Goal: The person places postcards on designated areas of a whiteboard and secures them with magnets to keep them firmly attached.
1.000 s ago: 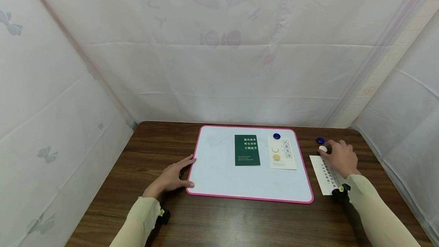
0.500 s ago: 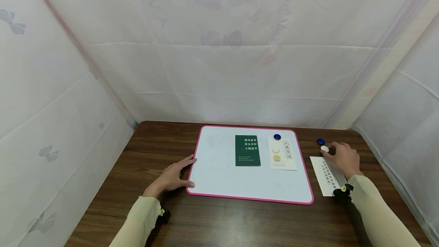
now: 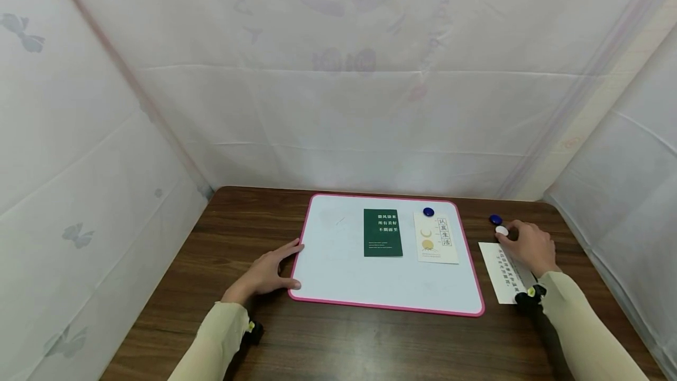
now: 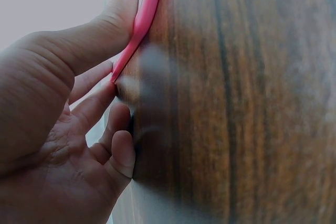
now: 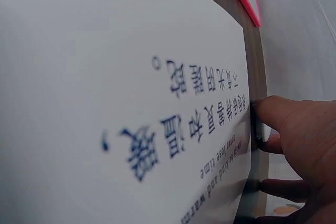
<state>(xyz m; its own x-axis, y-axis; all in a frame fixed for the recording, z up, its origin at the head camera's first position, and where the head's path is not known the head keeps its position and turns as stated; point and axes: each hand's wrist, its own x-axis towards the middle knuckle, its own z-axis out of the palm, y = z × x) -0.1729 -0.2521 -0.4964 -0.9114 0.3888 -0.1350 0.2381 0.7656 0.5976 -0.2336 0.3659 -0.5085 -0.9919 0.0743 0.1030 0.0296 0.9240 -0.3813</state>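
A person's two bare hands at a wood-grain counter (image 3: 338,346): the right hand (image 3: 530,250) pinches a small white disc (image 3: 501,230) between thumb and fingertip, at the right of a whiteboard (image 3: 338,275), just beside a blue disc (image 3: 495,219) and the top edge of a loose printed card (image 3: 497,275). The left hand (image 3: 264,272) is spread, thumb and fingers apart, against the board's left edge. On the board lie a green card (image 3: 383,246) and, to its right, a cream card (image 3: 438,256) with a dark blue disc (image 3: 428,211) at its top. The step in hand seems to be taking up the white disc; it would go best with a light pinch on its sides, leaving the neighbouring blue disc and the card undisturbed, while the left hand steadies the board. Whether the white disc is off the counter is hard to tell. Only the left wrist view shows the thumb lapping over the pink rim (image 4: 149,9) and two fingertips meeting it; only the right wrist view makes the printed card's English lettering (image 5: 220,174) legible, including "lose time", where the head view gives just the layout
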